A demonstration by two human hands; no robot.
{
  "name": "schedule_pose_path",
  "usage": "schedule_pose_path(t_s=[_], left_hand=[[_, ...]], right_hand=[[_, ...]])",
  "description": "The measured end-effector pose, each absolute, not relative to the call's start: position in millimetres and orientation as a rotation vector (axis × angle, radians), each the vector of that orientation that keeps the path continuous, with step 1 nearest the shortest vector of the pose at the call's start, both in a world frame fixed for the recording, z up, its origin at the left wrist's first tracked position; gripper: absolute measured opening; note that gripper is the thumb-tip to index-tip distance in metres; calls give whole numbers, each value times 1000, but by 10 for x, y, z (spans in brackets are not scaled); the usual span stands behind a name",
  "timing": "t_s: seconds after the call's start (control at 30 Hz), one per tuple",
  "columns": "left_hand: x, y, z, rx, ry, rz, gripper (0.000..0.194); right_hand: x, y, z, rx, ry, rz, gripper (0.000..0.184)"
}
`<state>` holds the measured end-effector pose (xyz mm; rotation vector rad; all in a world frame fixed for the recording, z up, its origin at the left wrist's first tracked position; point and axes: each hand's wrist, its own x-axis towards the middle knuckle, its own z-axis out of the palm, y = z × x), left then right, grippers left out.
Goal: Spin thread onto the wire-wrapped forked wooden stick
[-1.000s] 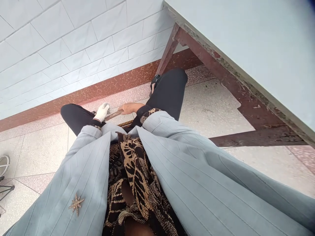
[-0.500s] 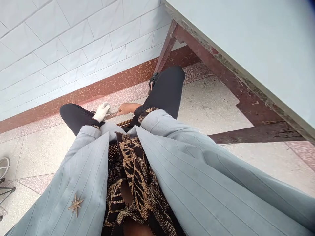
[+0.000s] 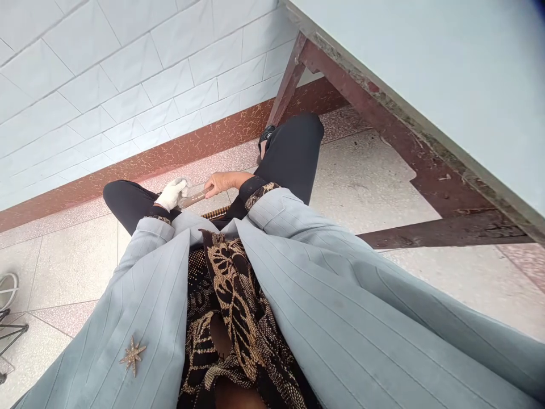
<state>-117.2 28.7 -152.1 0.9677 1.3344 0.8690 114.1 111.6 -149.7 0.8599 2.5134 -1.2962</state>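
In front of my lap, my right hand (image 3: 220, 183) is bare and wrapped round one end of a brown, narrow stick-like piece (image 3: 193, 198) that I cannot name more exactly. The piece slants down to the left, its far end close by my left hand (image 3: 171, 194). A white knitted glove covers that left hand, and its fingers are curled closed. Whether they grip the brown piece or something small is hard to make out. Both hands are between my spread knees, above the tiled floor (image 3: 76, 267).
A table with a pale top (image 3: 447, 74) and a dark red wooden frame (image 3: 353, 85) stands at the right. White tiles cover the wall (image 3: 179, 62) ahead, above a brown skirting (image 3: 204, 133). Thin dark metal legs (image 3: 12, 329) show at the far left edge.
My right hand has shifted slightly up and right, and more of the brown piece shows. The gloved left hand has moved a little to the left.
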Motion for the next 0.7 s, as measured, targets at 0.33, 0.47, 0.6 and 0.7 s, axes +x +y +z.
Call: schedule_pose_path(t_s=[0.33,0.47,0.6,0.7], left_hand=[[-1243,329,-1586,1162,1549,802,20],[-1245,365,-1548,1218,1649,895,10],[-1193,348,-1550,1283,1617,758,9],[-1147,291,-1586,1321,1522,527,8]], right_hand=[[1219,1193,-1478,1086,2450,-842,36],[1242,1194,-1468,921,2513,-1224,24],[1198,1137,-1422,886,2632,-1643,23],[1149,1107,-1401,1129,2641,-1641,29]])
